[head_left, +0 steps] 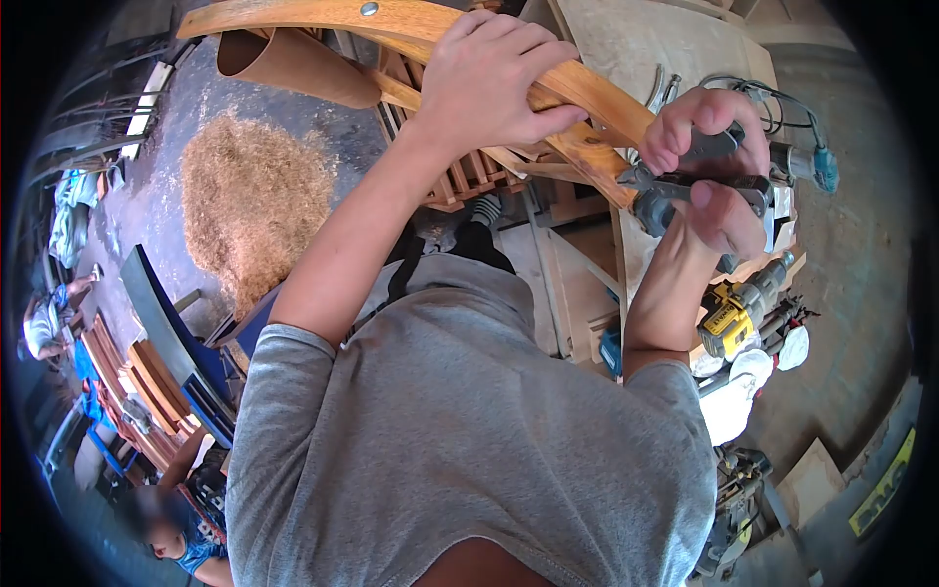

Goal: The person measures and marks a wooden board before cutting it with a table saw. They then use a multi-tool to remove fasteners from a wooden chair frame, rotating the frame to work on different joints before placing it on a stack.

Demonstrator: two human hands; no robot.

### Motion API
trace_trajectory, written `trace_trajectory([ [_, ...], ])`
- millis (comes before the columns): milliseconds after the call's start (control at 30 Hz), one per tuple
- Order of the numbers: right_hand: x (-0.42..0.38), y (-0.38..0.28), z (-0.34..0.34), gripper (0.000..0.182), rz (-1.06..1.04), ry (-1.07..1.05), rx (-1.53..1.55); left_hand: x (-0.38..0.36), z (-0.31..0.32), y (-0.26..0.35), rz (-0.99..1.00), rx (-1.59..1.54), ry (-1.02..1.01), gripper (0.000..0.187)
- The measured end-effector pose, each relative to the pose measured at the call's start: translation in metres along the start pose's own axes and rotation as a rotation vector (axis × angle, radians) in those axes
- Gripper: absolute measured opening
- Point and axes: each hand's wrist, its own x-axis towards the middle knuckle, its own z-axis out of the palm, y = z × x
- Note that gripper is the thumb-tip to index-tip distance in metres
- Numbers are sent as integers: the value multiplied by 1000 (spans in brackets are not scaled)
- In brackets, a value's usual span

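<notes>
My left hand (pixel 497 83) is wrapped over a curved, varnished wooden piece (pixel 616 103), with the fingers across its top and the thumb along its lower edge. A round metal fastener (pixel 369 9) is set in the far left part of the wood. In my right hand (pixel 719 210) is a pair of pliers (pixel 675 182), its handles spread between thumb and fingers. The pliers' jaws point left, at the end of a lower wooden part (pixel 597 166). Whether the jaws grip anything is too small to tell.
A sawdust heap (pixel 254 196) lies on the floor at left, below a brown curved sheet (pixel 298 68). A yellow drill (pixel 729 318) and a corded tool (pixel 822 166) are at right. Stacked boards (pixel 147 391) and another person (pixel 181 533) are at lower left.
</notes>
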Motion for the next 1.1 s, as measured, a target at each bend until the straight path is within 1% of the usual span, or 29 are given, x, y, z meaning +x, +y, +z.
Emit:
trace_trajectory([
  [133, 3, 0, -3, 60, 43, -34, 50, 1, 1, 1, 20, 24, 8, 46],
  [200, 6, 2, -8, 60, 42, -108, 85, -1, 7, -1, 35, 40, 8, 46],
  [300, 11, 5, -13, 60, 86, -171, 158, -3, 3, 1, -14, 25, -86, 50],
  [433, 17, 10, -21, 59, 150, -258, 252, -1, 4, 1, 35, 60, -22, 47],
  [533, 25, 9, -28, 48, 214, -394, 298, 0, 2, 2, 22, 51, -53, 48],
  [633, 26, 15, -39, 47, 229, -410, 394, -2, -1, 4, -4, 47, -116, 50],
  [733, 29, 19, -46, 53, 217, -404, 441, -1, -1, 4, 2, 57, -122, 50],
  [800, 26, 10, -43, 61, 104, -422, 168, -1, 0, 3, 6, 67, -121, 50],
  [867, 24, 3, -44, 68, 48, -392, 142, 0, 0, 4, 8, 71, -124, 49],
  [933, 19, -5, -52, 75, 47, -314, 363, 1, -1, 4, 9, 74, -124, 49],
  [1033, 20, -27, -60, 77, -93, -409, 329, 0, -1, 4, 19, 69, -117, 49],
  [1100, 14, -36, -57, 77, -120, -365, 279, 0, 0, 4, 24, 66, -111, 49],
])
